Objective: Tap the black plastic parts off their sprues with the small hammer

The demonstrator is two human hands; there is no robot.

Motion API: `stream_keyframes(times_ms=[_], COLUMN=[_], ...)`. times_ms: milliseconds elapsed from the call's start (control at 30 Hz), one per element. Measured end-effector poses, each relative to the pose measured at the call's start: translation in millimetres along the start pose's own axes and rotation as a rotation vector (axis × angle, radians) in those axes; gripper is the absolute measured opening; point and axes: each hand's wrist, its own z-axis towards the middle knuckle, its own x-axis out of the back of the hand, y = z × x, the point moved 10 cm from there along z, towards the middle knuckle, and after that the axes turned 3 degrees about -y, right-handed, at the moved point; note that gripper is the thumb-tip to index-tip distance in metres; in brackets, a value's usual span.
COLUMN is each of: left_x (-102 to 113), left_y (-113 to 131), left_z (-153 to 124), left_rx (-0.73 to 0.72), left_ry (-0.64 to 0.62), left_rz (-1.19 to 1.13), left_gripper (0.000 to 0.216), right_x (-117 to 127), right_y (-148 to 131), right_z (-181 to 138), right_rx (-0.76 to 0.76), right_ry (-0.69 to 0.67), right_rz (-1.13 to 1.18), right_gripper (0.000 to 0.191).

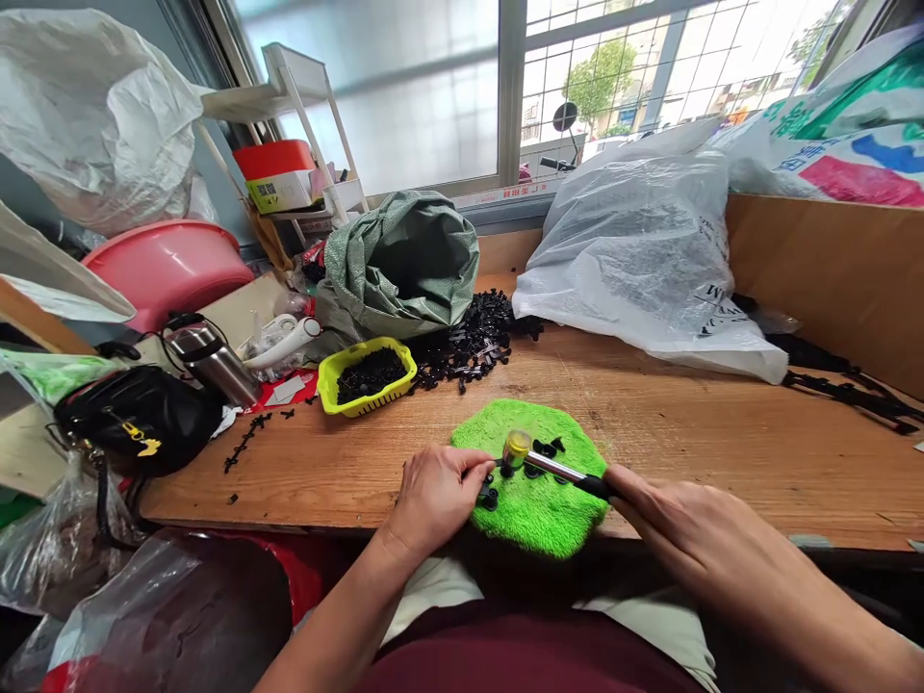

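My right hand grips the black handle of a small mallet with a metal shaft and a yellowish head. The mallet's head is over a small black plastic part on a bright green cloth; whether they touch I cannot tell. At the cloth's left edge my left hand pinches a black piece between thumb and forefinger, mostly hidden by the fingers. Several more small black parts lie on the cloth around the mallet head.
A yellow basket of small black pieces stands left of a heap of black parts. Behind it slumps an open green woven sack. A white plastic bag lies back right. A steel flask and black handbag sit left.
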Motion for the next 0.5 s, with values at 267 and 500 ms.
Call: stream_keyframes(times_ms=[267,500], left_x=[-3,-4], left_y=[-2,-40], left_z=[0,4], left_rx=[-0.007,0.079], left_ry=[-0.017,0.047], left_rz=[-0.037,-0.684], left_gripper=[0.025,0.037], right_x=[-20,8], right_y=[7,30], right_z=[-5,-21], right_rx=[-0.059,-0.125], right_ry=[-0.029,0.138], right_rz=[-0.026,0.157], right_gripper=[0.019,0.03])
